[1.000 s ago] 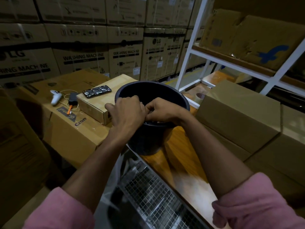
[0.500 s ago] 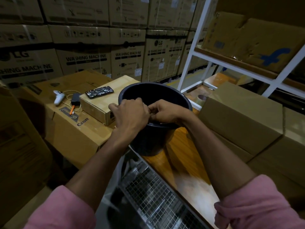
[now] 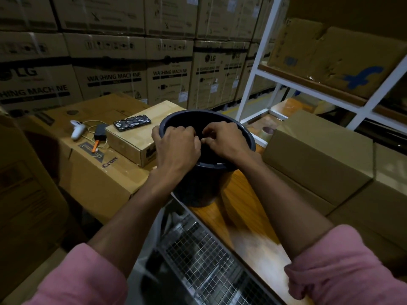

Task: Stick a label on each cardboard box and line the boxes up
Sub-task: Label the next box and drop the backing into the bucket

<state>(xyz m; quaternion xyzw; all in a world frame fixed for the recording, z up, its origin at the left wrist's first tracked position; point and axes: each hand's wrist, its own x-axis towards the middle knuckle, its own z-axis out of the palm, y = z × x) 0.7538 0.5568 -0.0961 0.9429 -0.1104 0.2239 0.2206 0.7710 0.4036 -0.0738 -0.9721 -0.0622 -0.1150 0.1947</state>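
The boxes [image 3: 317, 159] lie at my 2 o'clock, plain brown cartons pressed side by side along the right edge of the wooden table [image 3: 242, 219]; I see no label on their visible faces. At 12 o'clock a dark bucket [image 3: 198, 188] stands on the table's far end. My left hand [image 3: 176, 146] and right hand [image 3: 222, 142] meet over its mouth, fingers curled and the tips touching; I cannot tell what they pinch, if anything, since the spot between them is too dark. The left thumb sits against the rim's outer side. At 11 o'clock a small carton [image 3: 132, 139] carries a phone [image 3: 132, 122], and just left of it a white controller [image 3: 77, 129] and a cable lie on a large carton [image 3: 94, 172]. A tape roll [image 3: 267, 131] sits at 1 o'clock behind the boxes. Wire mesh [image 3: 198, 260] lies at 6 o'clock.
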